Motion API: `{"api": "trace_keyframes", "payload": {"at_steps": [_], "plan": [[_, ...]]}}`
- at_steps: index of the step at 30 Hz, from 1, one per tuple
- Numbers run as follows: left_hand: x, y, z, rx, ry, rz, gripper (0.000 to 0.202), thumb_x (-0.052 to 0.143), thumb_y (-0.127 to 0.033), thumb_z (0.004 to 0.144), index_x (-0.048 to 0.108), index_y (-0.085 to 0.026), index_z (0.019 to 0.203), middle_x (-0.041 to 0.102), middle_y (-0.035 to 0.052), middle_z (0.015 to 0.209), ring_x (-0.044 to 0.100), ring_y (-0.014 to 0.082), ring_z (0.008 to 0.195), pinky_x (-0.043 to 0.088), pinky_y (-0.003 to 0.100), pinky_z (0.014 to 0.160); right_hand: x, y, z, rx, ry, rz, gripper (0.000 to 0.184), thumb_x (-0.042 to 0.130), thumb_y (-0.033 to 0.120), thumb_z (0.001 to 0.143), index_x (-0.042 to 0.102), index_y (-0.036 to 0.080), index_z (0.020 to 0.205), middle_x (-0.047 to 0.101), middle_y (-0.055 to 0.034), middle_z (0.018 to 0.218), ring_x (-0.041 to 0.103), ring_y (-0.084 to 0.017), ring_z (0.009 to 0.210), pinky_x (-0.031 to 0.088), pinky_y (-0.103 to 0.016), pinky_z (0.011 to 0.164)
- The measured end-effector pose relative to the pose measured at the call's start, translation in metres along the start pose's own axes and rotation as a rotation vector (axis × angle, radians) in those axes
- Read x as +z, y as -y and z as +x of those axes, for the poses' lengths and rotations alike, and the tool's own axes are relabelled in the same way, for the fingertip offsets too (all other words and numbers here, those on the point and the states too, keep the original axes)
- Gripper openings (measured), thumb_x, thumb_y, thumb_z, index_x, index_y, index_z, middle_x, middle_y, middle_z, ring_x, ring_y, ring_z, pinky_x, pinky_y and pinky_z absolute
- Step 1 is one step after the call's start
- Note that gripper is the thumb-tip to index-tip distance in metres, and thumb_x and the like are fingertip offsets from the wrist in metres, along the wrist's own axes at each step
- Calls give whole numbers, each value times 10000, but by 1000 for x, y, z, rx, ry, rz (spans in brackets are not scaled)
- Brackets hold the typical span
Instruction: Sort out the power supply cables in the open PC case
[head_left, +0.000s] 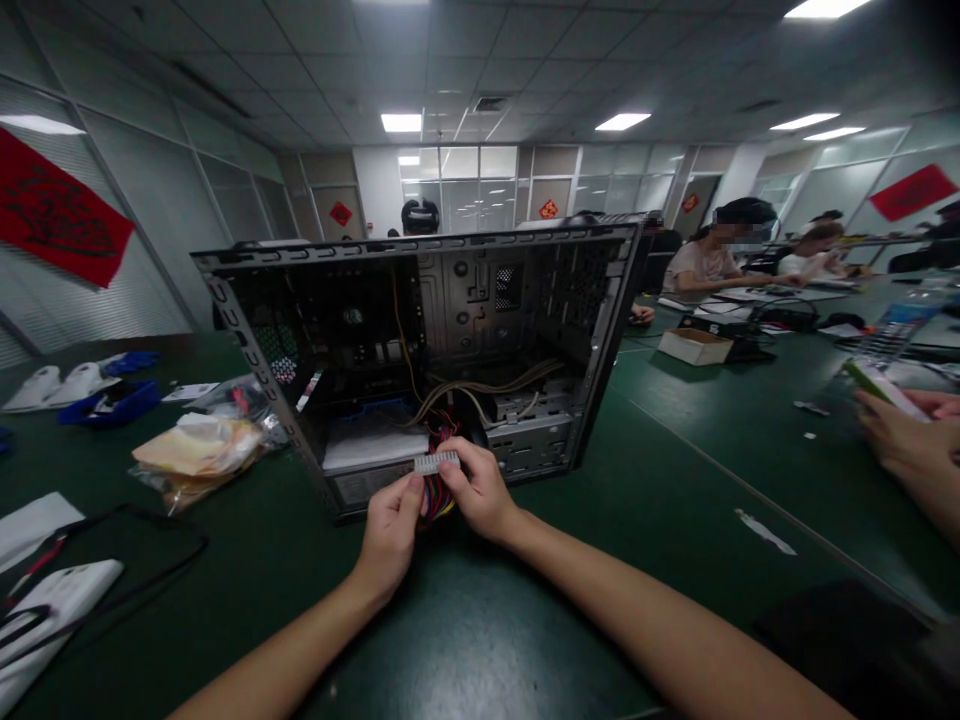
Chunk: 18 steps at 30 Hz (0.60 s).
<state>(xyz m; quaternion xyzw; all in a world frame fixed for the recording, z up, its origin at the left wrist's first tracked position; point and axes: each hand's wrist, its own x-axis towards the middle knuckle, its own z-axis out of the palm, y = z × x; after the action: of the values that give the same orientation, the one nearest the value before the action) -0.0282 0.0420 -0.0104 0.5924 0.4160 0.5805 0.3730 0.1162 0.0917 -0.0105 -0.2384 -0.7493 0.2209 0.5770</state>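
An open black computer case (525, 300) stands on the green table (675, 480) in front of me, its side panel off and cables inside. Both my hands hold a long white power connector (436, 462) at the case's lower front edge. My left hand (390, 530) pinches its left end with thumb and fingers closed. My right hand (480, 490) grips its right end. A bundle of red, yellow and dark wires (439, 495) runs down from the connector between my hands.
Plastic bags with parts (199, 450) lie left of the case, beside blue items (112, 400) and white objects (45, 385). A white device with black cable (52, 600) sits near left. Another person's hand (911, 440) holds a phone at right. A cardboard box (694, 345) and seated people are beyond.
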Motion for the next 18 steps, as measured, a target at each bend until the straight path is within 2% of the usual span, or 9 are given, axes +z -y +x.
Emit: {"api": "trace_keyframes", "payload": {"at_steps": [3,6,8,12,18], "plan": [[3,1,0,-70,9,-139,499,582,-555,887,504,-157,596,456,-21,579,404,111,559,380,234,555,-2,3,2,55,20,49,259,485,381,959,605,171,868,605,-19,765,573,-145,703,445,-247,671],[4,0,2,-128,27,-331,376,601,-486,883,628,-126,781,582,22,700,517,141,605,469,259,574,-2,5,3,165,48,144,276,521,420,947,611,164,897,578,2,729,547,-122,618,424,-224,584],[2,-1,3,-126,64,-416,316,612,-435,876,643,-121,857,619,37,765,569,153,611,503,271,557,-2,5,4,229,65,199,297,531,446,941,611,161,936,566,11,720,529,-112,582,410,-216,548],[-2,2,3,-70,107,-416,216,670,-354,850,593,-153,847,619,0,758,639,159,579,532,269,556,-4,2,6,226,85,200,297,534,448,941,617,163,955,580,5,749,538,-123,657,430,-226,625],[-2,10,0,-39,3,-388,173,622,-323,893,602,-153,865,657,0,772,663,150,560,537,262,579,-5,3,9,246,112,244,294,558,455,926,622,168,942,579,1,766,534,-127,688,429,-219,628]]}}
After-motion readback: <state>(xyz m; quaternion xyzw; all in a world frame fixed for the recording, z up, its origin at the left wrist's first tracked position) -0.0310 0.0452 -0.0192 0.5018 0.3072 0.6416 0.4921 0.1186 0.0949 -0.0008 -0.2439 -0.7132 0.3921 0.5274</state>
